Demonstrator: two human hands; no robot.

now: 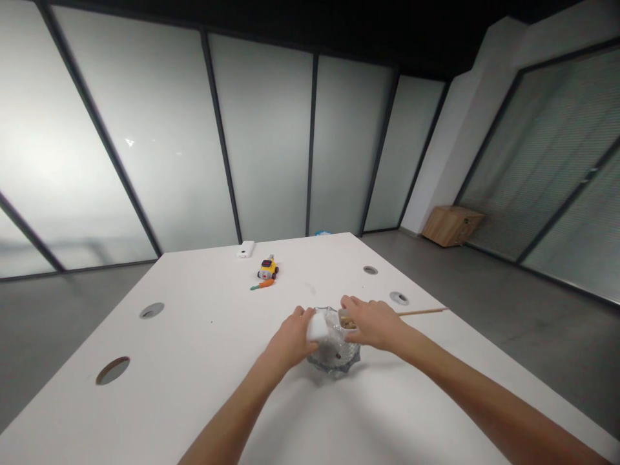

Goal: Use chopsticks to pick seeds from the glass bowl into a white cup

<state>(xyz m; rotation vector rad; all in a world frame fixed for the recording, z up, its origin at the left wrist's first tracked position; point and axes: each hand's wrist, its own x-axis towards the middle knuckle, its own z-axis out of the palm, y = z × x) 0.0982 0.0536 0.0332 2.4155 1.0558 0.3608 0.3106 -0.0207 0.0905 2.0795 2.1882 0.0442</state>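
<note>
A clear faceted glass bowl (pixel 334 360) sits near the front middle of the white table, between my two hands. My left hand (pixel 292 339) is closed around a small smooth white object (pixel 318 328) at the bowl's left side; I cannot tell whether it is a cup or a block. Over the bowl's right rim, my right hand (pixel 376 321) grips a small white cup (pixel 347 328) with brown bits showing inside. A thin wooden stick (pixel 421 312) extends to the right from behind my right hand; whether that hand touches it is hidden.
Farther back on the white table (pixel 194 361) are a yellow toy car (pixel 268 268), an orange-handled toy screwdriver (pixel 265 284) and a white box-like item (pixel 246 249). Several round holes pierce the tabletop, including an open one (pixel 113 371) at left. A wooden cabinet (pixel 451 226) stands beyond.
</note>
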